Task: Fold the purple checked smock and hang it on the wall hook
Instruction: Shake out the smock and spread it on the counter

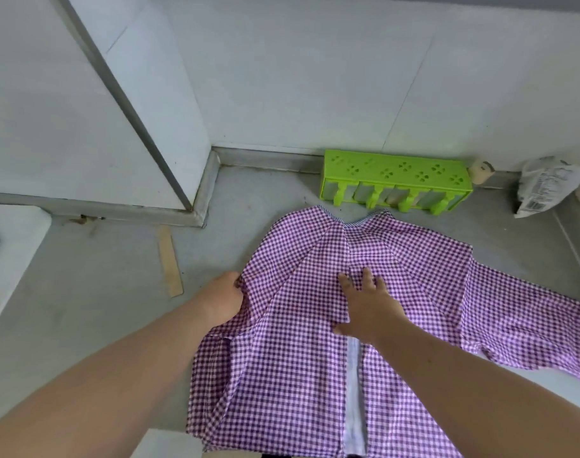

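The left hand [224,300] pinches the left fold of the purple checked cotton smock [298,375]. The right hand [364,305] presses flat on its middle, fingers spread wide. The print on the crumpled bag [546,186] is unreadable.

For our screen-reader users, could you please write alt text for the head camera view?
A purple checked smock lies spread on a grey floor; the left hand grips its left edge while the right hand presses flat on its middle. A green plastic rack sits by the wall.

checked cloth smock [301,358], glossy plastic rack [397,175]
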